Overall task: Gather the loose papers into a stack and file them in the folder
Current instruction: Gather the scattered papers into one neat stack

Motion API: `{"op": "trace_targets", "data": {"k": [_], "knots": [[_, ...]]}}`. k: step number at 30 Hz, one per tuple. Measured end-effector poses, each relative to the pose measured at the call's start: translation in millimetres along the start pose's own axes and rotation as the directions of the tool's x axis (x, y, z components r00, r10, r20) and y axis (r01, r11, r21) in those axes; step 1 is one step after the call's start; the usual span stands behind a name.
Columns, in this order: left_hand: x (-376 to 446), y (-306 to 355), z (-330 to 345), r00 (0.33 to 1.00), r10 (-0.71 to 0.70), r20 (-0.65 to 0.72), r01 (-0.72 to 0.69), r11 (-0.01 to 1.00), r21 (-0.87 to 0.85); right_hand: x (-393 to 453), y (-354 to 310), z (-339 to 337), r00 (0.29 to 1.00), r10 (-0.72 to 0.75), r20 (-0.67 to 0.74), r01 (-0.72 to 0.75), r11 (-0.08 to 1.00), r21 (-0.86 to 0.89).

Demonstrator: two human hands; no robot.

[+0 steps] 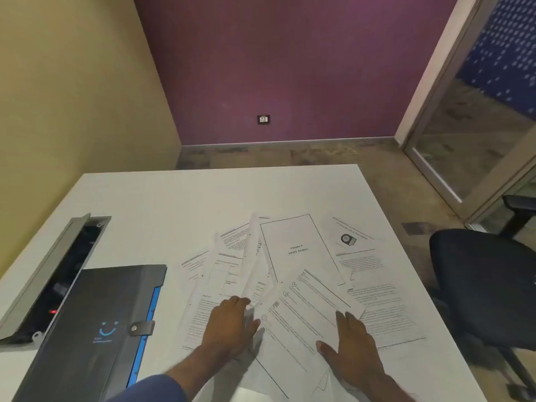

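Several loose printed papers (298, 250) lie fanned and overlapping on the white table (162, 204), right of centre. One sheet (251, 256) stands up on edge, curled, between the others. My left hand (232, 326) rests on the sheets at its base, fingers touching the raised sheet. My right hand (349, 343) lies flat with spread fingers on a tilted front sheet (301, 311). A dark grey folder (95, 323) with a blue spine edge and a snap strap lies shut at the front left, apart from the papers.
An open cable box (55, 271) with a raised grey lid is set into the table at the left. A dark office chair (487, 288) stands beside the table's right edge. A glass door is at the far right.
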State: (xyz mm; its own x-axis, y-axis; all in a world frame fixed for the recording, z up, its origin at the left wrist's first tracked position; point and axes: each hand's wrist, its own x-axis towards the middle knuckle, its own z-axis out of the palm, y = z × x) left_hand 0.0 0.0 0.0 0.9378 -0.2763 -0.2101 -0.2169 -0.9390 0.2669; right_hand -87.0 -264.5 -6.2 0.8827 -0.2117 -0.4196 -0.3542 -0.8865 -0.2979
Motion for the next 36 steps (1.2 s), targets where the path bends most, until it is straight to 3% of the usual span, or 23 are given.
{"op": "trace_targets", "data": {"k": [9,14,19,23,26,29,32,36], "knots": [[24,18,24,0.990,-0.072,0.122,0.097,0.972,-0.215,9,-10,14,0.996,-0.037,0.079,0.037,0.999,0.007],[38,21,33,0.969,-0.155,0.193,0.190,0.965,-0.180,13,-11,25,0.977,-0.130,0.168,0.136,0.991,-0.022],[41,13,34,0.926,-0.216,0.309,0.319,0.886,-0.337,18,-11,32,0.975,-0.207,0.086,0.207,0.978,0.004],[36,-1,32,0.927,-0.237,0.291,0.335,0.871,-0.359,37,-11,22,0.958,-0.229,-0.174,0.239,0.970,0.037],[29,-11,29,0.939,-0.214,0.270,0.300,0.893,-0.336,67,-13,14,0.951,-0.071,-0.301,0.156,0.951,0.266],[21,-18,26,0.946,-0.196,0.257,0.283,0.887,-0.366,101,-20,2,0.933,0.218,-0.286,-0.064,0.883,0.466],[14,-21,24,0.962,-0.161,0.221,0.248,0.856,-0.453,126,-28,-7,0.904,0.382,-0.194,-0.279,0.868,0.410],[11,-23,22,0.959,-0.196,0.205,0.275,0.821,-0.500,144,-39,-6,0.893,0.444,-0.071,-0.388,0.840,0.378]]}}
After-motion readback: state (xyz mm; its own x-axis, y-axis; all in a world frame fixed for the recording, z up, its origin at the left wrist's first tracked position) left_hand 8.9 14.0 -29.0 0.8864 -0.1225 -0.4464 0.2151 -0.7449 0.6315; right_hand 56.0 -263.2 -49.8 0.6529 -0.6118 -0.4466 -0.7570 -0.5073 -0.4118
